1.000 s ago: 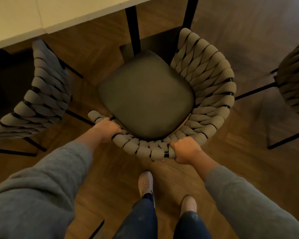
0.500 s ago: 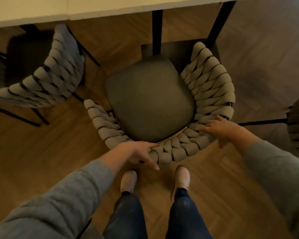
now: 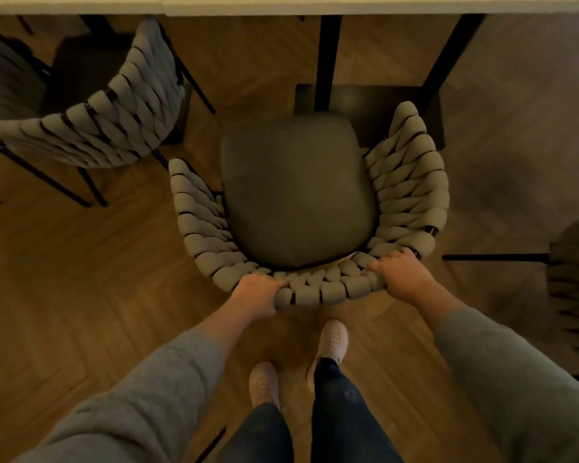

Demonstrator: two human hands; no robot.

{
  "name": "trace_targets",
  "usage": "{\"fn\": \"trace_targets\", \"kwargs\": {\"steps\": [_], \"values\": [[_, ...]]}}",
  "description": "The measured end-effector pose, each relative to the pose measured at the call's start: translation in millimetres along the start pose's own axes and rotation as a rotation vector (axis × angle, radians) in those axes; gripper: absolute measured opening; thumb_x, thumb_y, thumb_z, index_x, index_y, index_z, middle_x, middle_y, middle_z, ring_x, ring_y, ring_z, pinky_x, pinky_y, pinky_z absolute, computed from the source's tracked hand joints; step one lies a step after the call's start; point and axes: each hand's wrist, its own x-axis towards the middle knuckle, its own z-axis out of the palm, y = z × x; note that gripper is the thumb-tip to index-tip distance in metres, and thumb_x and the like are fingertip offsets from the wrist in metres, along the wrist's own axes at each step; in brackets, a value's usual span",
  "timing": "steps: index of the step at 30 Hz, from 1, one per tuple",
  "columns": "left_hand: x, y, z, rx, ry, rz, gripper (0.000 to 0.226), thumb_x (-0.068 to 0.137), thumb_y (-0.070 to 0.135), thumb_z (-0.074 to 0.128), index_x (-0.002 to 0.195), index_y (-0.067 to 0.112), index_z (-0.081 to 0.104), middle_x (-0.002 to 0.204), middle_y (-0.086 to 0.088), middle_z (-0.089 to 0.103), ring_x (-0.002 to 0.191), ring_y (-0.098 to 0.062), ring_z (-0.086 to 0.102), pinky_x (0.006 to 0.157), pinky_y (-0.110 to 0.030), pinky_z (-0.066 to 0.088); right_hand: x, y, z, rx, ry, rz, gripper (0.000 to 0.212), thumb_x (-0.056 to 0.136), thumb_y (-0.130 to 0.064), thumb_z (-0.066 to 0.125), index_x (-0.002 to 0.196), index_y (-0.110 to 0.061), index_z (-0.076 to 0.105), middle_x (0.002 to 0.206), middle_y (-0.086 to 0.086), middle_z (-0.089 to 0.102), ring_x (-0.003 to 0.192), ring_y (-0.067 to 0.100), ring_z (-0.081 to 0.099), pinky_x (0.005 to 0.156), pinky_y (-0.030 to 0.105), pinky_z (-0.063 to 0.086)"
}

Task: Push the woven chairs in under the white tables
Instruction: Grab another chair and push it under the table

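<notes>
Only the near edge of the white bench (image 3: 315,6) shows — the rest is cut off above. The woven chair (image 3: 411,195) stands before it, seat not yet under. Left hand (image 3: 256,294) and right hand (image 3: 403,279), loose half a second ago, now curl fingers (image 3: 381,265) round its back rim.

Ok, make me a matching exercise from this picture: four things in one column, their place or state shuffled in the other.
1 left hand
2 seat
3 table
4 shoes

a white, along the top edge
b on the floor, behind the chair
c dark, ringed by the woven back
d grips the woven back

Pairs: 1-d, 2-c, 3-a, 4-b
</notes>
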Motion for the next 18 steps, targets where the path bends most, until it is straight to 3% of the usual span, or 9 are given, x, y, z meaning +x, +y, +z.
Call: {"fn": "trace_targets", "kwargs": {"steps": [8, 13, 18], "values": [[-41, -9, 26, 0.121, -0.014, 0.117, 0.050, 0.092, 0.031, 0.059, 0.139, 0.029, 0.042, 0.121, -0.003, 0.061, 0.109, -0.025, 0.058, 0.090, -0.037, 0.050, -54, -60, 39, 0.112, 0.035, 0.039, 0.044, 0.091, -0.029, 0.053, 0.134, -0.035, 0.046, 0.119, -0.005, 0.059, 0.114, 0.019, 0.052, 0.095, 0.035, 0.031], [-51, -24, 42, 0.207, 0.008, 0.228, 0.048, 0.097, 0.020, 0.052, 0.142, 0.023, 0.037, 0.128, -0.006, 0.057, 0.113, -0.026, 0.056, 0.089, -0.037, 0.048, -70, -79, 55, 0.151, 0.012, 0.064, 0.050, 0.093, -0.026, 0.051, 0.141, -0.037, 0.040, 0.129, -0.004, 0.055, 0.119, 0.020, 0.050, 0.095, 0.035, 0.033], [-35, -41, 36, 0.234, 0.009, 0.268, 0.045, 0.099, 0.014, 0.047, 0.143, 0.022, 0.036, 0.124, -0.007, 0.058, 0.110, -0.027, 0.056, 0.082, -0.036, 0.046, -52, -75, 40, 0.112, 0.010, 0.047, 0.048, 0.095, -0.021, 0.048, 0.141, -0.035, 0.041, 0.117, -0.002, 0.061, 0.101, 0.018, 0.058, 0.070, 0.027, 0.035]]}}
